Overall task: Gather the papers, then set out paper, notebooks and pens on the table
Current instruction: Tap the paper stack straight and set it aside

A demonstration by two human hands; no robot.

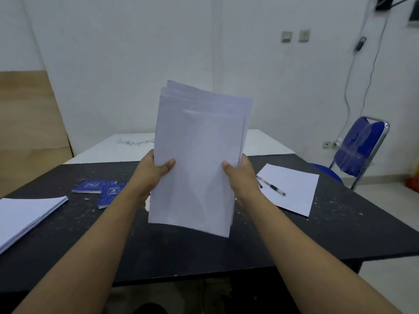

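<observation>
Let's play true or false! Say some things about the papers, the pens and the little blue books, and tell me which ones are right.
1. Both the left hand and the right hand hold the bundle of papers up above the black table. True.
2. The pens lie on the single sheet at the right. True.
3. The two notebooks are red. False: they are blue.
4. The chair stands on the left. False: it stands on the right, beside the table.
5. A hand grips the paper stack at the far left. False: it lies on the table, with no hand on it.
</observation>
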